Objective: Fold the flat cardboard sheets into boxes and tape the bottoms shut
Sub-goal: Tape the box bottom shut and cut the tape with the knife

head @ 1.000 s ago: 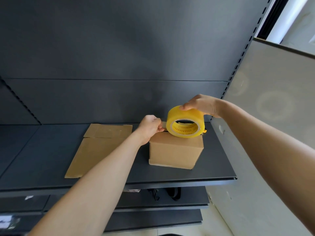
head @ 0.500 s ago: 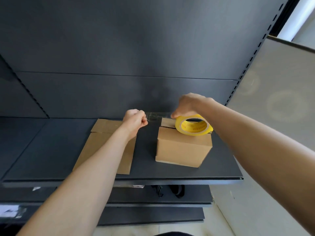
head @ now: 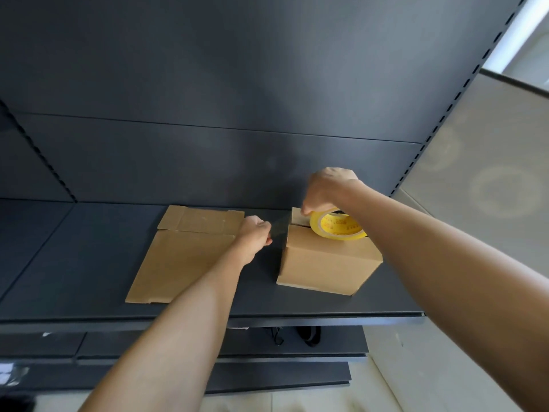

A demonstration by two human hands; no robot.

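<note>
A folded brown cardboard box (head: 326, 263) stands on the dark shelf (head: 89, 263), right of centre. A yellow tape roll (head: 337, 226) lies nearly flat on the box's top. My right hand (head: 325, 188) holds the roll at its far left rim. My left hand (head: 255, 236) is a closed fist just left of the box, pinching the end of a clear tape strip (head: 279, 228) stretched from the roll. A flat cardboard sheet (head: 184, 254) lies on the shelf to the left, partly under my left hand.
The shelf's front edge (head: 297, 316) runs below the box. Dark back panels rise behind. A pale grey wall panel (head: 490, 188) stands to the right. Lower shelves (head: 267, 373) and a black strap (head: 309, 334) show beneath.
The roll went from upright to lying flat on the box. My left hand pulled the tape end leftward, then came back down close to the box's left side.
</note>
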